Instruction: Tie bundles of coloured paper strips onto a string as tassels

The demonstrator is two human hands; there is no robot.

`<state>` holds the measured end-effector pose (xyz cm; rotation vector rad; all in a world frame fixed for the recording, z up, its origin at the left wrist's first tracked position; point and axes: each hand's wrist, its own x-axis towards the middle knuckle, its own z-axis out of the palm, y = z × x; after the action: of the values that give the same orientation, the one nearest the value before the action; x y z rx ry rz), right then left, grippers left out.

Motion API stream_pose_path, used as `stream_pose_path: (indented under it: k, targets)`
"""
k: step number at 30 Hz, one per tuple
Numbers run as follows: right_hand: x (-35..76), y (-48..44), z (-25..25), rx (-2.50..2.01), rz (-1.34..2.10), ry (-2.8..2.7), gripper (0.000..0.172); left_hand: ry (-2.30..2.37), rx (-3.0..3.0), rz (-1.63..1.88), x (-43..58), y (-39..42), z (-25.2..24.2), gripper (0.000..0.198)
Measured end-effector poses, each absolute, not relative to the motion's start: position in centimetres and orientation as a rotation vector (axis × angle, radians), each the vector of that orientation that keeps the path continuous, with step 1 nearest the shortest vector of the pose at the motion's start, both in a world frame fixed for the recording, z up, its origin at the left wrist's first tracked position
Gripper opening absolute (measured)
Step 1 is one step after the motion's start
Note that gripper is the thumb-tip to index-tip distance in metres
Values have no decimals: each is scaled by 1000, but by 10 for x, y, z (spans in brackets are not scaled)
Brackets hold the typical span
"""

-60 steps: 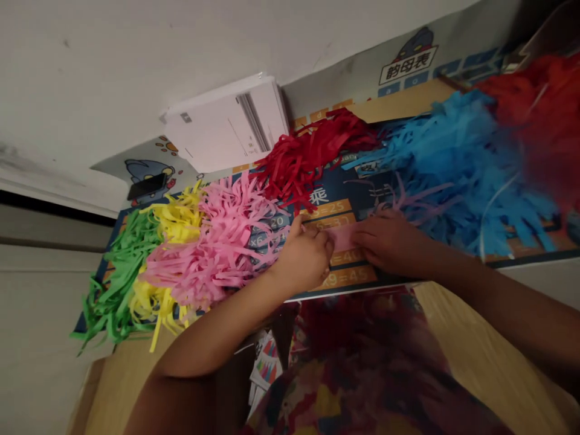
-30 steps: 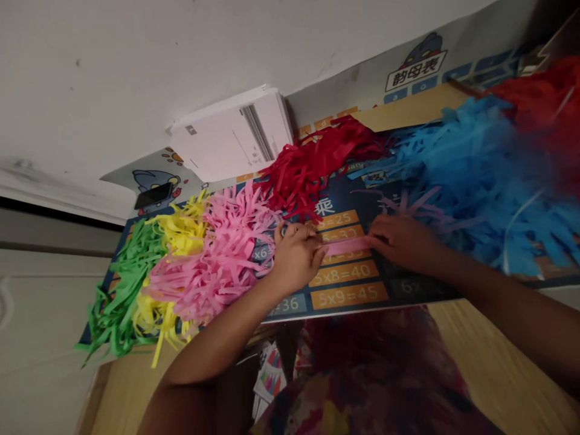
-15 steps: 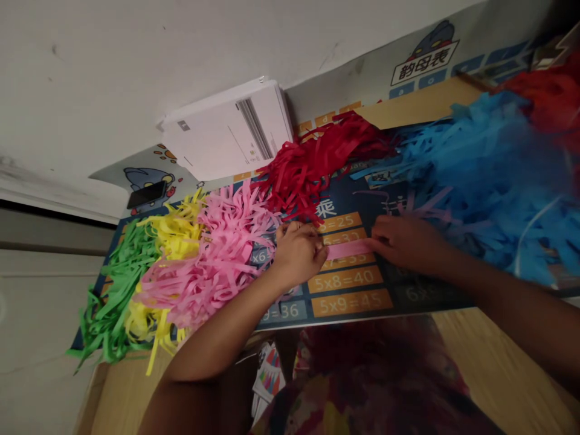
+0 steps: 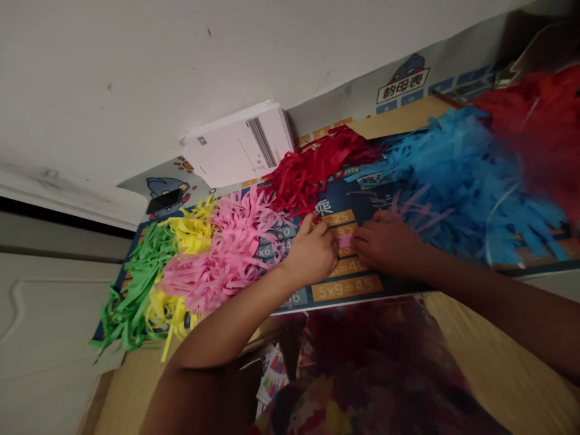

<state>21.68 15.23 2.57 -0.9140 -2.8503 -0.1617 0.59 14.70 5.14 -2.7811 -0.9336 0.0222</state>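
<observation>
left hand [image 4: 310,254] curled | right hand [image 4: 385,244] curled | pink paper strip [image 4: 345,240] apparently pinched between both | on multiplication chart [image 4: 347,289]

Dim indoor light, flat and soft; source cannot be told. Left hand [image 4: 312,254] and right hand [image 4: 385,244] fairly sharp, lightly shadowed. Red paper strips [image 4: 534,139], top right, soft with blur; patterned clothing [image 4: 376,374], bottom edge, dark, out of focus. Wide-angle bowing towards frame edges.
</observation>
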Motion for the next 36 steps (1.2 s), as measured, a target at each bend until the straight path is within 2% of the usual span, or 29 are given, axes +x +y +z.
stream_pose_path:
  k: [5, 11, 20, 29, 36]
  targets:
    - [220, 167, 26, -893, -131, -2829, 25, -1039, -2714, -87, 7, 145, 41, 26]
    - [215, 166, 26, -979, -138, -2744, 13, -1096, -2640, -244, 3, 142, 23, 20]
    - [232, 147, 10, -844, -271, -2703, 23, -1062, -2688, -234, -17, 120, 14, 23]
    - [264, 168, -13, -981, 350, -2477, 27, -1589, -2827, -515, -35, 120, 17, 18]
    - [256, 172, -8, -1161, 535, -2433, 28, -1819, -2775, -550, -29, 123, 19, 19]
